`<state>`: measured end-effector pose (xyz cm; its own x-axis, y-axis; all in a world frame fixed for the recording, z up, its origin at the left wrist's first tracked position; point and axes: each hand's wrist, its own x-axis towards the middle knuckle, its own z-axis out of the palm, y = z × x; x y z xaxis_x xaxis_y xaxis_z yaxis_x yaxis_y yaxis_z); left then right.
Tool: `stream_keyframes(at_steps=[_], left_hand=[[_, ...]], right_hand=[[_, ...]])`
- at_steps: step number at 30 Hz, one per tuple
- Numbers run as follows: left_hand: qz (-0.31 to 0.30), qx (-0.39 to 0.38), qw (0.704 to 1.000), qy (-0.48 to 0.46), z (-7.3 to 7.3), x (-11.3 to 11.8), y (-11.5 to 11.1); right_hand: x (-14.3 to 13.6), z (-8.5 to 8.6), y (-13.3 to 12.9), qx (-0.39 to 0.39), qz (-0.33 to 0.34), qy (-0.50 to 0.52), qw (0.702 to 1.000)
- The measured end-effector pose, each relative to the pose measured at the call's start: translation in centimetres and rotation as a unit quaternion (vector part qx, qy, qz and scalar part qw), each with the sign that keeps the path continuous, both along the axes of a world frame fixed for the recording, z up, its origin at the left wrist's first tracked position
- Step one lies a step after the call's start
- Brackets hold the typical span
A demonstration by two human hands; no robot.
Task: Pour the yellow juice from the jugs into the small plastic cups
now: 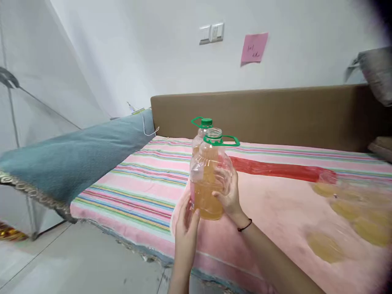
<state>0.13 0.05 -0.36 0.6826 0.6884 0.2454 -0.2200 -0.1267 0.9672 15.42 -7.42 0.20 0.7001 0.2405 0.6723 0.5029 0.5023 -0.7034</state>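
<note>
A clear plastic bottle [209,185] with yellowish liquid is held upright between both hands, its mouth uncapped and a green ring handle [231,141] pointing right. My left hand [187,222] presses against its lower left side, fingers bent round it. My right hand [229,200] wraps its right side, a dark band on the wrist. Directly behind stands a second bottle [197,141] with a green cap [206,121] and a green handle, largely hidden by the first.
The bottles are over a pink striped cloth [137,171]. A red strip [275,169] lies behind; blurred yellowish bottles [352,204] are at right. A brown headboard [260,116] backs the cloth, and a blue cover [76,155] lies left. A pink note [254,48] is on the wall.
</note>
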Motion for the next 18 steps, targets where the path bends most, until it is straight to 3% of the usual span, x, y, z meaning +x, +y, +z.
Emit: stream_keyframes(at_steps=[6, 9, 11, 13, 16, 18], left_hand=[[0.005, -0.009, 1.000, 0.001, -1.8, 0.4, 0.0], [0.040, -0.013, 0.999, 0.025, -1.4, 0.4, -0.6], [0.085, -0.033, 0.995, 0.046, 0.2, 0.0, -1.8], [0.090, -0.070, 0.993, 0.040, 3.0, -1.1, -3.8], [-0.037, -0.102, 0.993, -0.038, 7.9, -5.0, -7.0], [-0.075, -0.092, 0.992, -0.040, 10.6, -9.2, -8.3]], right_hand=[[0.9, -0.9, 0.8, -0.017, 0.012, -0.036, 0.999], [1.0, -1.0, 0.4, -0.035, 0.009, -0.037, 0.999], [1.0, -1.0, 0.2, -0.047, 0.011, -0.030, 0.998], [0.8, -0.9, 0.1, -0.064, 0.015, -0.016, 0.998], [0.7, -0.6, -0.2, -0.090, 0.022, 0.000, 0.996], [0.7, -0.3, -0.8, -0.116, 0.034, 0.002, 0.993]])
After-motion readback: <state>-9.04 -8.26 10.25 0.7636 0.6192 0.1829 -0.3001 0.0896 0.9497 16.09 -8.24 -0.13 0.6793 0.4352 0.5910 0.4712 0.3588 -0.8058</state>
